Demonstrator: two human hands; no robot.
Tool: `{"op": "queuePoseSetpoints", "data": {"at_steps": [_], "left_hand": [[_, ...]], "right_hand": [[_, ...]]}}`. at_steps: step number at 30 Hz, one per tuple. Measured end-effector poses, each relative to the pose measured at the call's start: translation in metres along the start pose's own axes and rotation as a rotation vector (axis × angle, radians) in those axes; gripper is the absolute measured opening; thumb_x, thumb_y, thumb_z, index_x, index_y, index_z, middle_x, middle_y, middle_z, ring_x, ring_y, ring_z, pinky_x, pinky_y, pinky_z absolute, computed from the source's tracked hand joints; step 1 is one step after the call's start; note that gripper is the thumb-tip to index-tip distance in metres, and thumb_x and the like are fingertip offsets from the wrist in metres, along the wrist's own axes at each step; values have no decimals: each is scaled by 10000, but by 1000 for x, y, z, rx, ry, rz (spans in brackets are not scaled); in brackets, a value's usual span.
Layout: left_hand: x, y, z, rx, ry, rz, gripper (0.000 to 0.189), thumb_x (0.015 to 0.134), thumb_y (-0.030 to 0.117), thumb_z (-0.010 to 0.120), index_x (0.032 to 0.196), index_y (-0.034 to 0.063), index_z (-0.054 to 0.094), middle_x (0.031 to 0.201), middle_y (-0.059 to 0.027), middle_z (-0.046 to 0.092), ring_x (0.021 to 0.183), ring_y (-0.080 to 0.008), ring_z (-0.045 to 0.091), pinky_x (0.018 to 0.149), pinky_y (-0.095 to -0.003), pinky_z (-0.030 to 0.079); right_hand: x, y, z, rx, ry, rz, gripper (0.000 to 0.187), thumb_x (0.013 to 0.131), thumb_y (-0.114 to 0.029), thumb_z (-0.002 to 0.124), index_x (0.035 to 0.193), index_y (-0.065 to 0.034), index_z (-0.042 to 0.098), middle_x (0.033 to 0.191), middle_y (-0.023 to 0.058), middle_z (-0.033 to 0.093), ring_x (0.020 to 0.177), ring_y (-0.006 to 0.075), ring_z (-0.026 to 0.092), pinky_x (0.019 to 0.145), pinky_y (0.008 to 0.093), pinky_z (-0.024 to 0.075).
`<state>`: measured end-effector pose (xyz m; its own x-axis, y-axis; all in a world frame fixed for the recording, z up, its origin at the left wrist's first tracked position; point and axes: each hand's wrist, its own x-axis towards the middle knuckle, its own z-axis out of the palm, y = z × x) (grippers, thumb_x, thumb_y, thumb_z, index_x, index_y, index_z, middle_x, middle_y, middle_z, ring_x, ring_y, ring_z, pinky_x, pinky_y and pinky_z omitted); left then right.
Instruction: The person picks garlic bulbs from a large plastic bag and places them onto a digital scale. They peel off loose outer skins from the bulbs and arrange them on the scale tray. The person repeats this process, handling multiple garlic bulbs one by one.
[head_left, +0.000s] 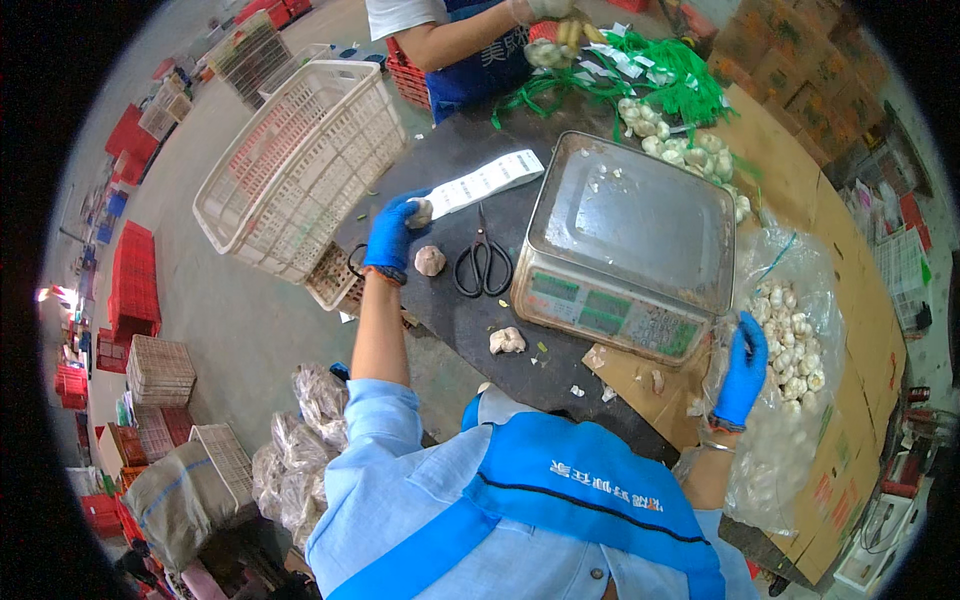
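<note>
My left hand (388, 238), in a blue glove, grips a garlic bulb (420, 214) at the near end of a strip of printed labels (487, 182). Just below that hand another garlic bulb (430, 261) lies on the dark tabletop, with black-handled scissors (481, 259) to its right. A third garlic bulb (508, 340) rests nearer my body. My gloved right hand (742, 371) is beside a clear plastic bag (814, 262) of garlic bulbs (791, 345), fingers bent; whether it touches the bag I cannot tell. Between my hands stands a weighing scale (630, 232) with bits of garlic skin on its pan.
White plastic crates (300, 165) stand at the table's left edge. Across the table, a gloved co-worker (480, 45) handles garlic beside green mesh bags (675, 71). More garlic (697, 157) lies behind the scale. Cardboard (862, 390) covers the right side. Stuffed plastic bags (292, 457) sit on the floor.
</note>
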<state>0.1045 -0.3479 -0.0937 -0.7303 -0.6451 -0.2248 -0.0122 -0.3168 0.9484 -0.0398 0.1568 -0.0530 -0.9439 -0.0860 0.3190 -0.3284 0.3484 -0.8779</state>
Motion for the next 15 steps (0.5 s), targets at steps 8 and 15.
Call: {"op": "queuePoseSetpoints", "data": {"at_steps": [8,15], "left_hand": [[69,-42,-94,1412,-330,387,245,781,189,666,993,67,645,968,-122,646,847,-243,602,724,-347,467],[122,-74,-137,852,-315,-210,161,834,119,597,975,51,635,902,-64,645,816,-190,587,726,-326,468]], "right_hand": [[17,16,-110,-338,90,177,275,882,-151,583,1142,-63,593,1154,72,589,1041,174,548,907,320,428],[63,82,-171,-554,99,214,291,819,-222,620,1086,-109,628,971,131,645,862,244,634,765,324,491]]}}
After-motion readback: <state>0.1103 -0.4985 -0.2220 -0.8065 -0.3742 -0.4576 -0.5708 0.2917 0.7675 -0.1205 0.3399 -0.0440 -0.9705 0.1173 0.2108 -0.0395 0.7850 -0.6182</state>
